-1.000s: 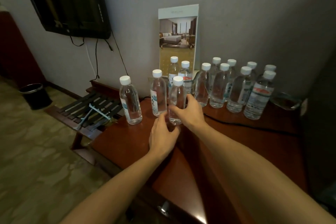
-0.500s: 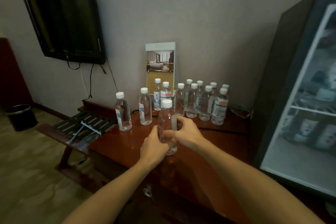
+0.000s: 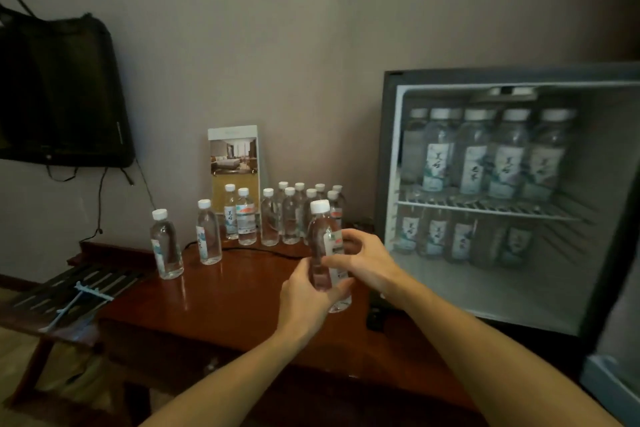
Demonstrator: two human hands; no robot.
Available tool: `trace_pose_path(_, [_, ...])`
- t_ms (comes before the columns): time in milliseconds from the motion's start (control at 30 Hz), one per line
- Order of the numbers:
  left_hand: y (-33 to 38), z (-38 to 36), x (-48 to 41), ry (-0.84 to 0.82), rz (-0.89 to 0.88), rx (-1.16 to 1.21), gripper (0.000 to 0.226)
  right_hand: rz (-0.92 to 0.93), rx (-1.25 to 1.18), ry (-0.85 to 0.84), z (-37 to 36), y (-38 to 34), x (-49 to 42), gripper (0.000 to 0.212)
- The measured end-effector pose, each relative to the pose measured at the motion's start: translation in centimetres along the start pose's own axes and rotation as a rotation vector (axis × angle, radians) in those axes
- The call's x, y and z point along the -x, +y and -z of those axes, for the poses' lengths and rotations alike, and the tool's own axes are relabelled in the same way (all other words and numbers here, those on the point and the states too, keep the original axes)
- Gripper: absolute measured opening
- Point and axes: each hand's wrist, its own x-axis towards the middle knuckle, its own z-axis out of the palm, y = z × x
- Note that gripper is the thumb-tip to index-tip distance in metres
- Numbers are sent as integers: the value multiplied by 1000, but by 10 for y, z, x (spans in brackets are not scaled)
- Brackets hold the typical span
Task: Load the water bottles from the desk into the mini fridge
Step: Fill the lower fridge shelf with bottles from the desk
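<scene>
Carried right since 0.5 s ago: bottle [image 3: 323, 246], from in front of the cluster's left end to in front of its right end, close by fridge [image 3: 387, 163]. Fridge inside now seen face-on, not edge-on.

Gripped low w/ left fingers [image 3: 341, 288], curled round the lower half from front-left. Pinched at label height w/ right fingers [image 3: 349, 238] and thumb, from the right. Left hand [image 3: 304, 298] lower and nearer, right hand [image 3: 370, 262] higher, both clasped on the same bottle. Held about upright, white cap on top, over right part of desk [image 3: 214, 302].

Behind: cluster [image 3: 291, 218] of approx. ten capped btls standing by the wall. Lone btl [image 3: 166, 248] near desk's left edge, second btl [image 3: 209, 236] betw. it and cluster. Card [image 3: 233, 163] propped vs. wall behind cluster's left end. Black cable [image 3: 263, 252] lying across desk in front of cluster.

Inside fridge: wire shelf [image 3: 485, 209] w/ row of fridge btls [image 3: 474, 152] on it, more below, blurred. TV [image 3: 62, 94] on wall far left, slatted rack [image 3: 69, 291] left of desk.
</scene>
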Motion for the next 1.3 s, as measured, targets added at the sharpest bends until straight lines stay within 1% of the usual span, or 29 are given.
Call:
trace_pose_path(233, [38,-78,25,-160,-74,4,48,-122,-8,45,92,14,61,40])
trace_pose_path(300, [44,-99,27,-196,-91,2,58,-136,-28,89,110,25,72,40])
trace_pose_path(400, [51,-135,24,-217,-109,-62,86,-161,-48,185,133,42,79,34])
trace_pose_path(467, [54,-156,19,-233,-98,-95,94,-198,-74,229,145,52,79,30])
trace_pose_path(567, [58,-180,10,-266,-85,-86,85,-265,-81,255,162,63,73,28])
trace_pose_path(667, [56,-198,-3,-298,-77,-66,80,-319,-74,265,173,74,62,33])
trace_pose_path(767, [49,-211,-17,-295,-66,-45,72,-345,-31,272,180,82,46,30])
trace_pose_path(867, [43,-219,-34,-302,-25,-18,85,-352,-22,257,185,87,27,29])
trace_pose_path(967, [34,-225,-50,-305,12,2,86,-335,-34,255,182,97,10,28])
trace_pose_path(1033, [27,-227,-59,-276,18,-1,86,-304,-47,259,178,104,-1,29])
trace_pose_path(1133, [24,-226,-72,-245,-42,36,67,-235,-64,267,174,113,-19,28])
trace_pose_path(1233, [20,-228,-84,-190,-35,13,45,-148,11,315,168,124,-36,34])
trace_pose_path(1300, [17,-231,-96,-141,-15,-31,43,-106,92,346,164,132,-47,42])
